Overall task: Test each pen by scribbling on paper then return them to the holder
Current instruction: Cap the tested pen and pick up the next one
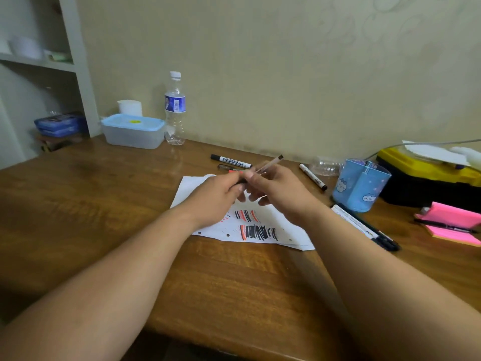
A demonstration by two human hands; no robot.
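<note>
Both hands met above the paper (205, 185), close enough that the fingertips touched. The right hand (276, 192) was closed around a clear-barrelled pen (269, 164), thumb and fingers pinching its lower part while the dark far end pointed up and away toward the wall. The left hand (216, 196) was curled shut at the pen's near end, gripping something dark there; whether that was the cap or the tip I could not tell.

Under the wrists the sheet carried two bands of black and red scribbles (256, 226) and lay flat on the wooden desk (104, 209). Just beyond the hands lay a black-capped marker (230, 161), with a smaller dark pen (226, 167) beside it and a sliver of something red showing by the left fingers. To the right, a white marker (312, 176) rested at a slant near the blue holder (360, 185), which stood upright with cartoon faces on its side. More pens (364, 226) lay in front of the holder, close to the right forearm.

Farther right sat pink sticky notes (454, 222) with a pen across them and a yellow-and-black case (426, 178). At the back left stood a water bottle (175, 108) next to a blue-lidded box (132, 130).
</note>
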